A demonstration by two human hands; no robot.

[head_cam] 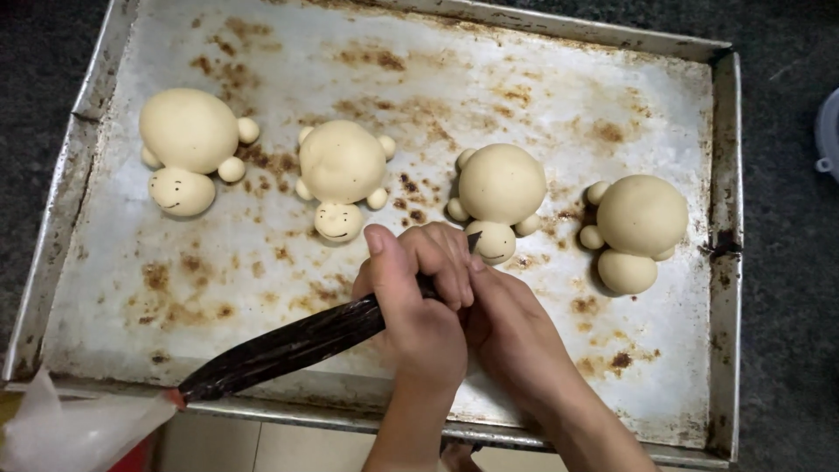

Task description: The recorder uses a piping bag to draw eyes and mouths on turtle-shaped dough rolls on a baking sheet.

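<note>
Four turtle-shaped pieces of pale dough lie in a row on a stained metal baking tray (725,288). The first turtle (188,131) and the second turtle (343,162) have dark faces drawn on their heads. My left hand (419,306) is wrapped around a piping bag (288,345) filled with dark paste. My right hand (511,328) presses against the left and holds the bag near its tip. The tip touches the head of the third turtle (502,182), which bears a dark mark. The head of the fourth turtle (642,216) is plain.
The tray rests on a dark speckled counter (786,350) and overhangs its front edge. The bag's crumpled clear tail (70,428) hangs at the bottom left. Part of a pale round object (828,131) shows at the right edge.
</note>
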